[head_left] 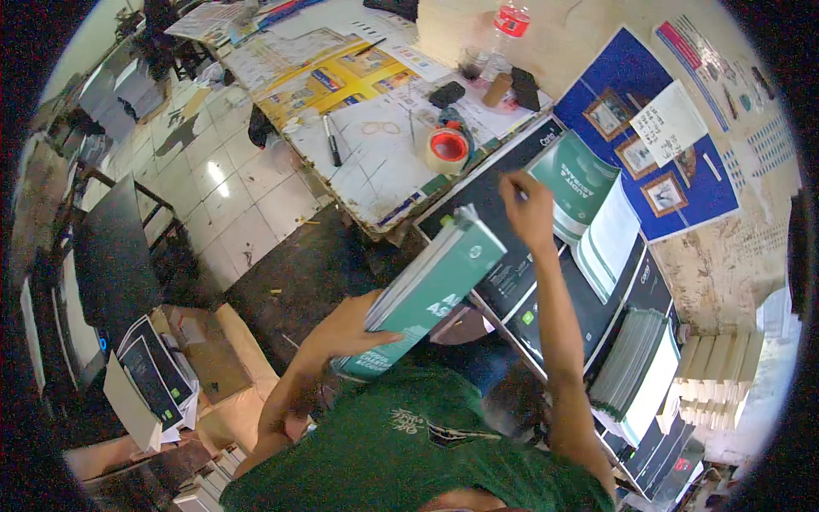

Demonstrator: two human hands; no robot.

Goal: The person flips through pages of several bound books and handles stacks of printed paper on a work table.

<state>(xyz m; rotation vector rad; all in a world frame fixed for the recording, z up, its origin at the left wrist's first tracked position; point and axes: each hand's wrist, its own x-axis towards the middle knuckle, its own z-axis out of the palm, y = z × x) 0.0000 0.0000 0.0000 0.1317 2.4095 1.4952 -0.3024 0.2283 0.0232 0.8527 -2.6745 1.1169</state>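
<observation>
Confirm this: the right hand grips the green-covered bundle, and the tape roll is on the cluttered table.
Wrong hand: in the head view, the left hand, not the right hand, grips the green-covered bundle. The tape roll is indeed on the cluttered table.

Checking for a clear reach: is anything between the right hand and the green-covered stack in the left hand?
Nothing visible: only an open gap separates the right hand from the green-covered stack in the left hand. Exact depth can't be told from this view.
</observation>
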